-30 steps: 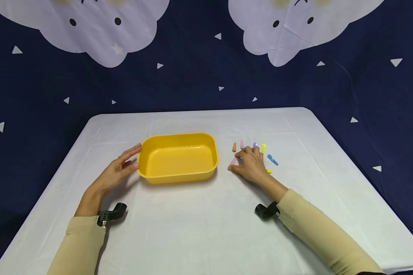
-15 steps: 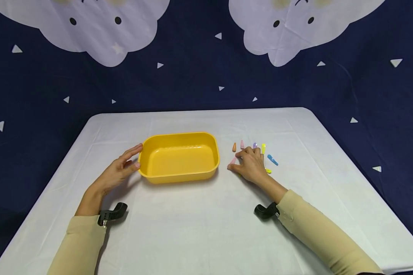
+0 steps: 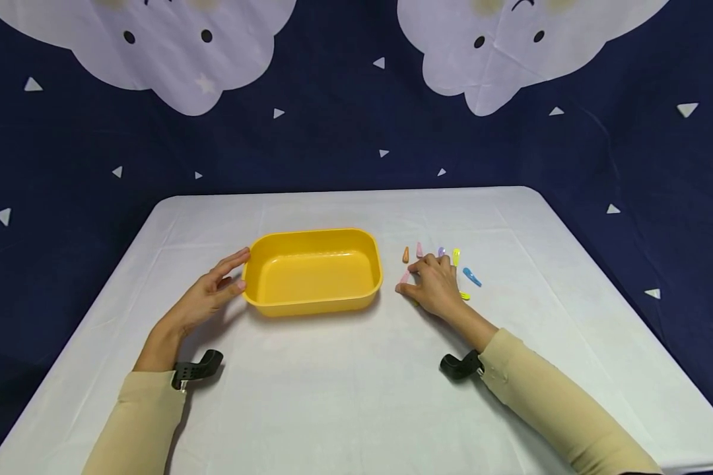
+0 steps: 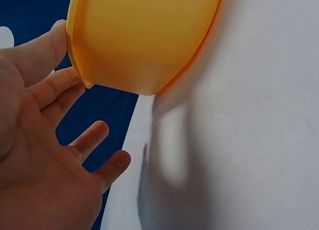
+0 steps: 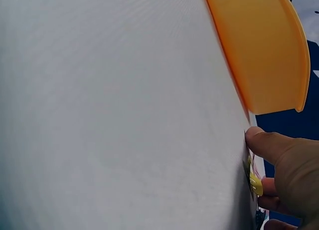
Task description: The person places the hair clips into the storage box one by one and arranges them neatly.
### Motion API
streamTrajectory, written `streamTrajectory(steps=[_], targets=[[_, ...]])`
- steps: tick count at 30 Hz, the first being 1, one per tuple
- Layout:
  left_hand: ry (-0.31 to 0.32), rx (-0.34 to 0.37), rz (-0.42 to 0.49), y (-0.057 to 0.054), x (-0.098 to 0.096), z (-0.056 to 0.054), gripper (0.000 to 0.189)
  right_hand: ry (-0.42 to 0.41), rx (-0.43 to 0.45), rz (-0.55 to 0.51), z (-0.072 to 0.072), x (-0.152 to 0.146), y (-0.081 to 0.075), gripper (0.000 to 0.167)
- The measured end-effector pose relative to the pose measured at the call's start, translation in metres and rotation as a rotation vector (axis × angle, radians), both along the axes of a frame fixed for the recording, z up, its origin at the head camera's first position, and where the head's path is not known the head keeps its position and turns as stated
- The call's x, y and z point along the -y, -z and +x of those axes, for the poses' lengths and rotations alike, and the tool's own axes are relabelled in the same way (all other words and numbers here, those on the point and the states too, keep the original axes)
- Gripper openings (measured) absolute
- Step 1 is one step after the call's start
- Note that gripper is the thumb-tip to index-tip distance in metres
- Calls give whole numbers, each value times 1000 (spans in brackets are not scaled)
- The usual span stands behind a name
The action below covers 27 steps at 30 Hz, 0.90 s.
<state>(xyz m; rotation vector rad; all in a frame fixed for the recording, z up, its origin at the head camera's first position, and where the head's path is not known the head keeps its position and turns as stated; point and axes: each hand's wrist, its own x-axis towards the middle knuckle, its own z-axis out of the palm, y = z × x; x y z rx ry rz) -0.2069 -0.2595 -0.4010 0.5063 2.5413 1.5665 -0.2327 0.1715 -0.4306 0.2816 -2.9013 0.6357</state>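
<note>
A yellow plastic basin (image 3: 311, 309) stands on the table. My left hand (image 3: 206, 298) is at its left end, fingertips and thumb against the rim; in the left wrist view the ring and little fingers (image 4: 113, 167) stick out free below it. To the right of the basin, my right hand (image 3: 435, 288) is low over several small hair clips. A pink hair clip (image 3: 405, 276) lies between its thumb and index fingertip. A yellow hair clip (image 5: 256, 184) shows beneath the hand in the right wrist view. Part of the group is hidden under the palm.
Around the right hand lie an orange clip (image 3: 406, 254), another pink clip (image 3: 419, 250), a purple clip (image 3: 441, 251), a yellow clip (image 3: 456, 254) and a blue clip (image 3: 472, 277). A white cloth (image 3: 333, 389) covers the table. Behind hangs a dark blue curtain (image 3: 333, 155) with clouds.
The basin has shifted slightly to the right, with my left hand following against its rim. My right hand and the hair clips stay in place.
</note>
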Motion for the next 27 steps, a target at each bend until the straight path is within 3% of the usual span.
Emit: streamTrajectory(steps=[15,27], targets=[[28,-24,-8,-1,-16,-1,57,53,49,-113,1,-20,-32,54],[63,-36,-14,-2,-28,-3,57,3,42,-197,2,-21,-54,56]])
